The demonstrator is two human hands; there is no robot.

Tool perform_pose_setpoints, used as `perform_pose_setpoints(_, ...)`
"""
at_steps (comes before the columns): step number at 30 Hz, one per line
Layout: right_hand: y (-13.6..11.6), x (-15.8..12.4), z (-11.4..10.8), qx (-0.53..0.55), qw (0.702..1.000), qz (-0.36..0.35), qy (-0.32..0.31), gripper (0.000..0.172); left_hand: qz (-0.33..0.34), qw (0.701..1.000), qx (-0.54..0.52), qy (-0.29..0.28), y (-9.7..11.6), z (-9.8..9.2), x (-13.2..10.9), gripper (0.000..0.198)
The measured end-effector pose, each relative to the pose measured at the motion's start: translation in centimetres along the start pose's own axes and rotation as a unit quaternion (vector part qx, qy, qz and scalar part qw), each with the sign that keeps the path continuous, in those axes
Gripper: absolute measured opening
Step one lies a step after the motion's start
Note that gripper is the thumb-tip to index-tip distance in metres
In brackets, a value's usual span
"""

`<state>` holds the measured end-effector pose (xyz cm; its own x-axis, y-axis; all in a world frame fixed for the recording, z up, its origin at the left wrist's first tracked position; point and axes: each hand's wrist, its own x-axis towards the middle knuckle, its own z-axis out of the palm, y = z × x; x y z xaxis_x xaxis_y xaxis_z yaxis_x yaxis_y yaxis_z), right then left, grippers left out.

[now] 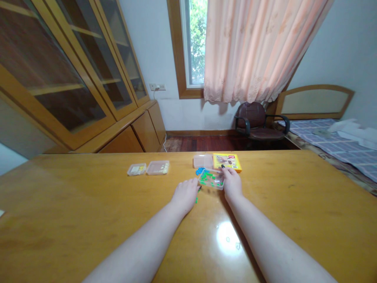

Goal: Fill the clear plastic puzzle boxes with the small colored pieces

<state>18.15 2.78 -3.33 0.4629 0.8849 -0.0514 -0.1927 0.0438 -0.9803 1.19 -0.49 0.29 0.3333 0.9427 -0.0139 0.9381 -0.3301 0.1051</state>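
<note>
My right hand grips the right side of a clear plastic box. Several small green building blocks lie inside it. The box is tilted, and a shadow falls on the table below it. At the box's left corner, my left hand has its fingers curled inward; what is in them, if anything, is hidden. A few green pieces show on the tabletop just under that hand. Behind the box lies a small heap of blue blocks.
Past the blue blocks are another clear container and a yellow printed box. Farther left, one container holds pale pieces and a smaller container holds yellowish ones. The wooden table ends before a chair.
</note>
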Motion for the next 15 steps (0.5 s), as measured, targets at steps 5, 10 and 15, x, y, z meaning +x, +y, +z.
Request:
perform_pose_setpoints(5,-0.82,-0.45,0.34,0.016,1.0,0.005,0.001,0.027,-0.021,0.998,-0.047,0.025,-0.01,-0.46,0.27,0.014)
perform_pose_setpoints(10,-1.11,-0.68,0.5,0.03,0.999,0.015,-0.003,0.023,-0.002,0.997,-0.06,0.044,-0.14,-0.49,0.27,0.012)
perform_pose_setpoints(15,-0.79,-0.46,0.33,0.03,0.999,0.012,-0.012,0.025,-0.025,0.997,-0.065,0.023,-0.43,0.17,0.45,0.012)
